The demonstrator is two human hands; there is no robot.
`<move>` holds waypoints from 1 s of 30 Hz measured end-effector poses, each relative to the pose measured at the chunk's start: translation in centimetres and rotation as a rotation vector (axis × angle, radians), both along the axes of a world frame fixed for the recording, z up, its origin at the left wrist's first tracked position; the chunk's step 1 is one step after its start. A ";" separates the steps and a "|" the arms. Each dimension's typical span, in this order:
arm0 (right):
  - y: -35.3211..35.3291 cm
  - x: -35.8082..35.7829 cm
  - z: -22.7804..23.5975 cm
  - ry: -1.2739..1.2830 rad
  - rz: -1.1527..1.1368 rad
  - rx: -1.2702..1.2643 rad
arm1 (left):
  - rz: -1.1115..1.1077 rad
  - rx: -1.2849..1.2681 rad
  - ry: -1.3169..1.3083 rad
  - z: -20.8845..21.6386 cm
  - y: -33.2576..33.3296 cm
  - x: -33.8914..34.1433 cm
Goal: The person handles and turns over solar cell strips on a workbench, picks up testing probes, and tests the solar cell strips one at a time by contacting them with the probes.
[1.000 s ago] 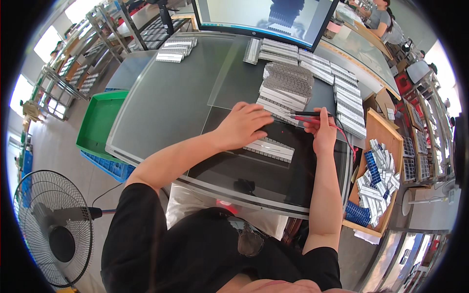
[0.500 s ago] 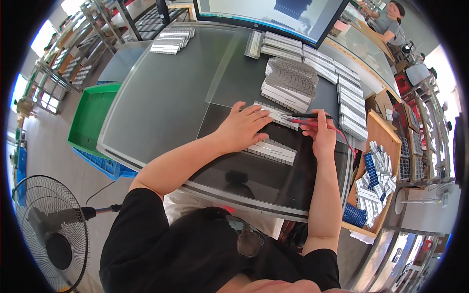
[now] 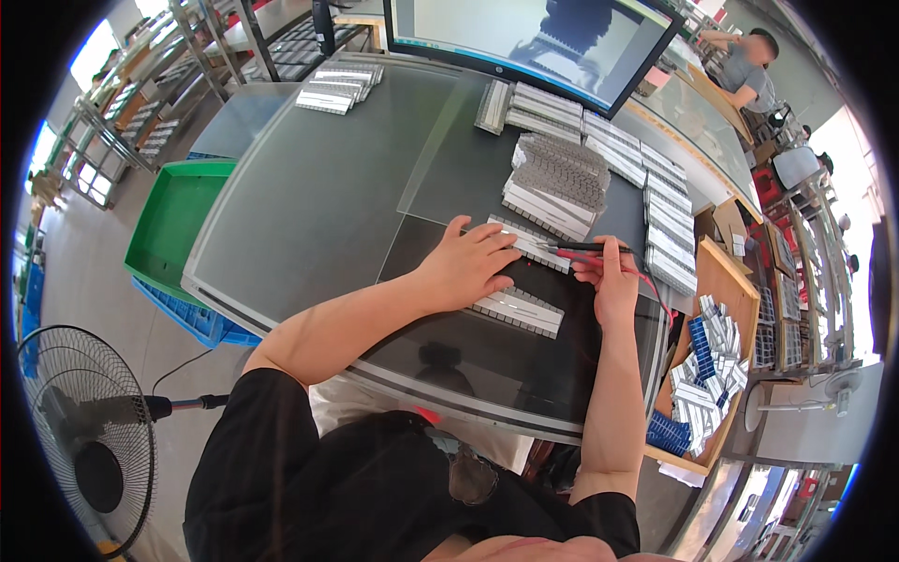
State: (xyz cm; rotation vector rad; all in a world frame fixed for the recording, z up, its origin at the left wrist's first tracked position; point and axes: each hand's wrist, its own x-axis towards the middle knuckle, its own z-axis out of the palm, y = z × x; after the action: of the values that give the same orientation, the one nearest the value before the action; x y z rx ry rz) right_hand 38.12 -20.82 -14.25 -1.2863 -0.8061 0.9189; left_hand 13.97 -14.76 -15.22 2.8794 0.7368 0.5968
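Note:
My left hand [image 3: 465, 269] lies with its fingers spread, the fingertips pressing the left end of a white strip panel with notched grey edges [image 3: 536, 248]. Pinched in my right hand [image 3: 614, 281] are two test probes [image 3: 582, 252], one red and one black. Their tips point left and meet the panel's surface around its middle, though exact contact is too small to tell. Just nearer to me lies a second white strip panel [image 3: 524, 312], with its left end beside my left thumb. Red and black leads trail from the probes to the right.
Stacked panels [image 3: 554, 178] stand beyond my hands, with further rows along the back and right. A monitor [image 3: 534, 42] rises at the table's far edge. A wooden box [image 3: 738, 318] of loose strips sits right; a green bin [image 3: 173, 225] and a fan [image 3: 89, 450] are left.
The whole view has shifted, so the table sits slightly lower in the picture. My hands, the probes and the panels hold nearly the same places relative to each other.

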 end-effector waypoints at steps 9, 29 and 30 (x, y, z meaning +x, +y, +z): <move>0.2 -0.2 -0.2 0.012 -0.006 0.004 | 0.015 0.051 0.012 0.2 0.0 0.1; 0.2 1.1 0.2 0.165 -0.179 0.069 | -0.099 0.007 -0.092 0.7 4.0 2.7; 0.1 1.2 0.2 0.173 -0.178 0.082 | -0.103 0.002 -0.089 1.0 3.8 2.5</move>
State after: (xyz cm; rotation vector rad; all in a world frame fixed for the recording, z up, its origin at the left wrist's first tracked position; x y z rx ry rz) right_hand 39.28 -20.68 -14.02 -1.1695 -0.5783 0.8329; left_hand 16.43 -11.00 -14.22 2.8501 0.5728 0.7065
